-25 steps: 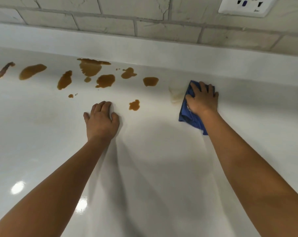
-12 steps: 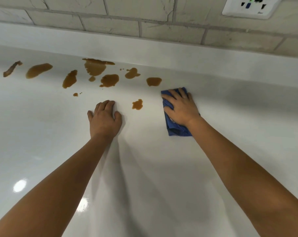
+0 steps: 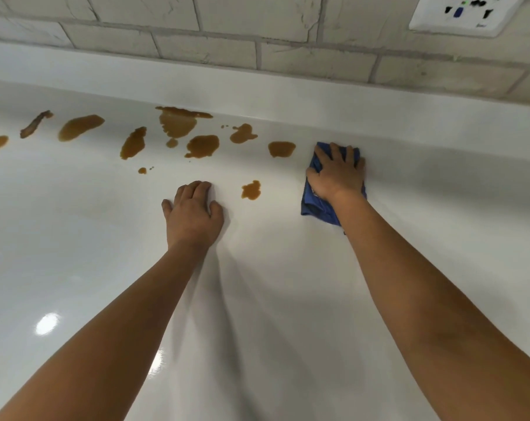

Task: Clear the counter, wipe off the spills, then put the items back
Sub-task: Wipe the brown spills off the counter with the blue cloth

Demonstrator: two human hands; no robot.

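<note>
A white counter [image 3: 257,299] carries several brown spills along its back, among them a large one [image 3: 177,124], one near the cloth [image 3: 281,148] and a small one [image 3: 251,189] in front. My right hand [image 3: 336,174] presses flat on a folded blue cloth [image 3: 318,209], just right of the spills, fingers spread over it. My left hand [image 3: 194,214] rests flat on the bare counter, left of the small spill, holding nothing.
A white upstand [image 3: 288,98] and a tiled wall [image 3: 227,34] close the back of the counter. A white wall socket [image 3: 464,13] sits at the top right.
My right hand slid the blue cloth left across the counter, then back a little to the right and farther toward the wall. The faint stain seen a second ago is gone. The left hand stayed put.
</note>
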